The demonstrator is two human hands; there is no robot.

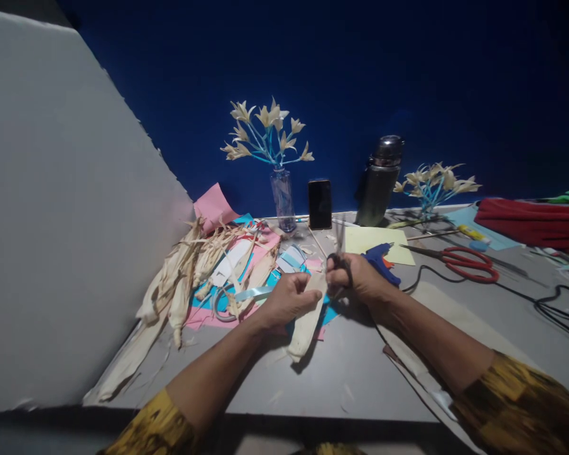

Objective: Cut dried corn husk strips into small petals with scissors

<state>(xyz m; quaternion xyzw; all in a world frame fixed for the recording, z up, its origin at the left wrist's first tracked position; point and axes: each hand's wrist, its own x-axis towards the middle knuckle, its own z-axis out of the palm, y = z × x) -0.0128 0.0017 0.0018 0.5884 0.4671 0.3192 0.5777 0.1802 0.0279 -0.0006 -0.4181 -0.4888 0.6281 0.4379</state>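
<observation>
While the left hand point(288, 300) pinches a pale, dry husk strip point(306, 332) above the near middle of the table point(332, 392), the right hand point(358, 276) grips dark-handled scissors point(342, 264), their blades pointing away and blurred. Crowding the left side, a heap of crinkled, ribbed husks point(180, 291) lies among pink and blue paper, with a pale ring point(217, 304) partly buried in the scraps. Just beyond the right hand are a blue glue gun point(382, 264), partly covered by the wrist, and a flat yellow sheet point(375, 242); red-handled scissors point(471, 264) and a looping black cable point(559, 309) take up the right. Along the dark blue wall point(360, 76) stand a clear vase point(283, 201) of pointed-petalled flowers point(267, 120) on blue stems, a phone point(319, 203) and a shiny metal flask point(382, 186). Farther right is a second bunch of flowers point(439, 180), its base hard to make out. Wrinkled red cloth point(531, 224) runs out of view at the right edge. Fingers hide the strip's far end, so whether the right hand touches it cannot be told.
</observation>
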